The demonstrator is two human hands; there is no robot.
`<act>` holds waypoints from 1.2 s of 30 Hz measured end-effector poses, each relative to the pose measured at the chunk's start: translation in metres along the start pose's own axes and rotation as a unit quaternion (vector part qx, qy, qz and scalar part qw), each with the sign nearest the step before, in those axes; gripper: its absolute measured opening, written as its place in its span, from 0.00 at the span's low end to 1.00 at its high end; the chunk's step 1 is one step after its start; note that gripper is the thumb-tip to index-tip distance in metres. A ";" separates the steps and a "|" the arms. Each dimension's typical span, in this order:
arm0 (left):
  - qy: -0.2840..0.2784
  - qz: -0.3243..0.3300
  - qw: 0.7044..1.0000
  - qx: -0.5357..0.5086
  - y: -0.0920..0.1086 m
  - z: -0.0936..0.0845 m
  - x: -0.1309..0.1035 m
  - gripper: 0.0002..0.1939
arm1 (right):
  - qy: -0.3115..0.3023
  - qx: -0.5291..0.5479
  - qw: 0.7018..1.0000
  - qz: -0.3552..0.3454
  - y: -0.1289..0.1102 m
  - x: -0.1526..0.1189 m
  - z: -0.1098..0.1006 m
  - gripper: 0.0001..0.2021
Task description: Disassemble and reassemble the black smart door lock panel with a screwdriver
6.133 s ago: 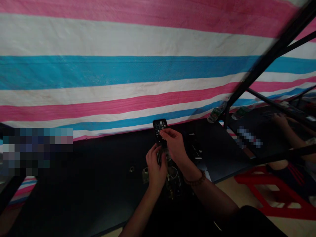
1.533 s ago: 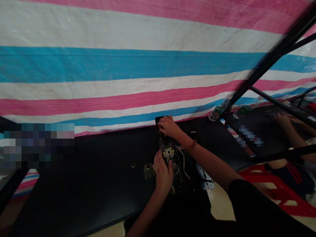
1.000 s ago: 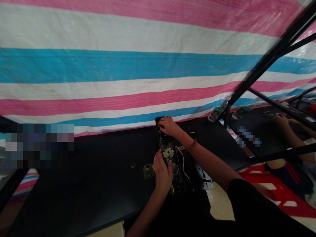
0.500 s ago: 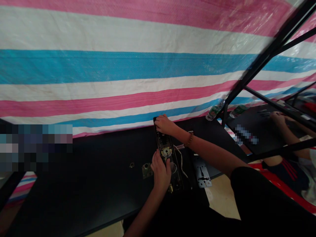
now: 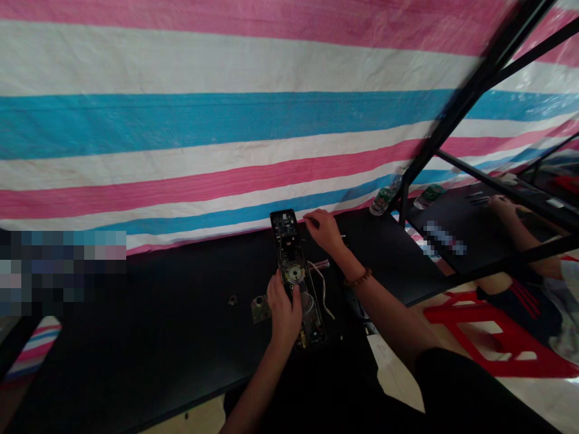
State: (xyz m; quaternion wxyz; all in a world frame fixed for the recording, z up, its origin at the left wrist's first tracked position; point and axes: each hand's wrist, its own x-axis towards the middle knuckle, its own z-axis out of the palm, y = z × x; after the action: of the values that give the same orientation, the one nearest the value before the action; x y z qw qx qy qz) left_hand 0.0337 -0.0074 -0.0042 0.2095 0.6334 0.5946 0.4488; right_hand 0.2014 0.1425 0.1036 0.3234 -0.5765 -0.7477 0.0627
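A long black electronic lock housing (image 5: 296,250) lies lengthwise on the table with its inner side up. Its upper end shows a circuit board (image 5: 284,224), with a round metal part (image 5: 296,273) further down. My left hand (image 5: 284,307) grips the housing's left edge, thumb across the inside and fingers along the side. Just right of the upper end, my right hand (image 5: 324,229) is apart from it. Its fingers are loosely bent, with a gap at the thumb, and nothing shows in them. A white cable (image 5: 322,283) runs beside the housing.
On the black table (image 5: 158,319), left of the housing, lie a metal plate part (image 5: 260,308) and a small ring-like piece (image 5: 233,299). A plastic bottle (image 5: 382,200) stands at the back right, near a black metal frame (image 5: 423,144). Another person's hands (image 5: 502,206) are beyond it.
My right hand has left the housing's upper end and moved right, uncovering the circuit board. My left hand keeps its hold. The view has shifted slightly, and my right arm now covers the slotted metal plate.
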 end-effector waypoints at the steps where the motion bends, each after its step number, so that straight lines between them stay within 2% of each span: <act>1: 0.002 -0.011 1.000 -0.010 0.000 -0.001 0.000 0.29 | 0.001 0.003 0.999 0.042 0.006 -0.014 -0.004 0.12; 2: 0.004 -0.023 0.999 -0.022 0.001 -0.003 -0.001 0.29 | -0.014 -0.002 0.997 0.076 0.012 -0.028 -0.005 0.12; 4: 0.010 -0.051 0.998 -0.045 0.001 -0.005 -0.004 0.29 | -0.046 -0.007 0.994 0.099 0.018 -0.053 -0.003 0.09; 7: 0.011 -0.097 0.992 -0.077 -0.002 -0.007 -0.011 0.29 | -0.082 -0.018 0.991 0.106 0.020 -0.069 0.014 0.07; 9: 0.006 -0.119 0.988 -0.101 -0.005 -0.008 -0.015 0.29 | -0.104 -0.034 0.987 0.115 0.018 -0.064 0.029 0.06; 13: -0.008 -0.152 0.977 -0.148 -0.006 -0.010 -0.021 0.30 | -0.146 -0.064 0.979 0.129 0.013 -0.038 0.053 0.11; 16: -0.010 -0.159 0.973 -0.165 -0.005 -0.011 -0.021 0.31 | -0.168 -0.060 0.976 0.127 0.012 -0.023 0.061 0.06; 20: -0.015 -0.147 0.975 -0.169 -0.005 -0.011 -0.019 0.31 | -0.135 -0.031 0.984 0.115 0.018 -0.013 0.053 0.07; 25: -0.013 -0.120 0.976 -0.179 -0.006 -0.009 -0.017 0.29 | -0.057 0.014 0.996 0.071 0.014 -0.005 0.020 0.15; 28: -0.016 -0.115 0.975 -0.190 -0.005 -0.009 -0.016 0.29 | -0.083 0.017 0.996 0.002 -0.001 0.001 0.005 0.12; 31: -0.022 -0.117 0.972 -0.204 -0.004 -0.009 -0.015 0.30 | -0.139 -0.082 0.985 -0.064 -0.018 0.007 -0.001 0.10; 33: -0.022 -0.123 0.970 -0.207 -0.004 -0.009 -0.015 0.30 | -0.164 -0.142 0.973 -0.073 -0.027 0.010 0.000 0.10; 36: -0.022 -0.135 0.968 -0.210 -0.005 -0.009 -0.015 0.31 | -0.183 -0.176 0.964 -0.073 -0.035 0.013 0.004 0.09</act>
State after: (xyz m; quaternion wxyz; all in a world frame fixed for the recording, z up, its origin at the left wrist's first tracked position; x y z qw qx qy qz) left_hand 0.0250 -0.0233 -0.0087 0.4095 0.4986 0.5620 0.5175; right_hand 0.1686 0.1441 0.1229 0.0777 -0.5471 -0.8334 0.0108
